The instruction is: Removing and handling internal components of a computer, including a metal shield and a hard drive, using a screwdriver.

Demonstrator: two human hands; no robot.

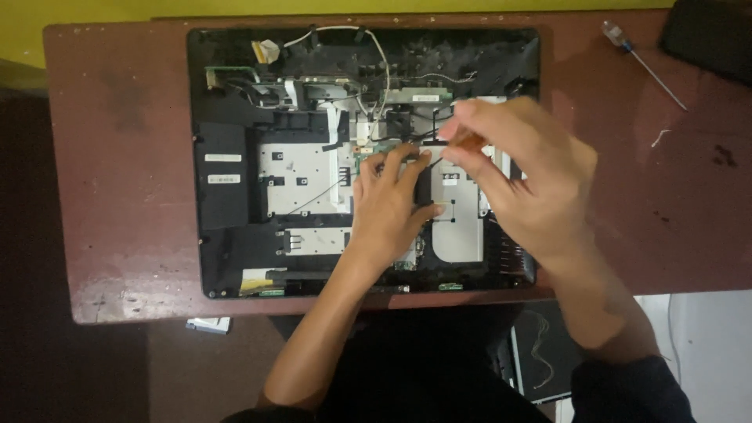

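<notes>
This is looking like a small electronics repair spot, perhaps in a home: an opened black flat computer casing (235, 188) with bare metal plates and wires is lying on a worn reddish-brown wooden tabletop (117, 196), with a slim clear-handled screwdriver (638, 59) sitting alongside.

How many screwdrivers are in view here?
2. One with an orange handle is held in the right hand over the opened device; another screwdriver lies on the table's far right.
</notes>
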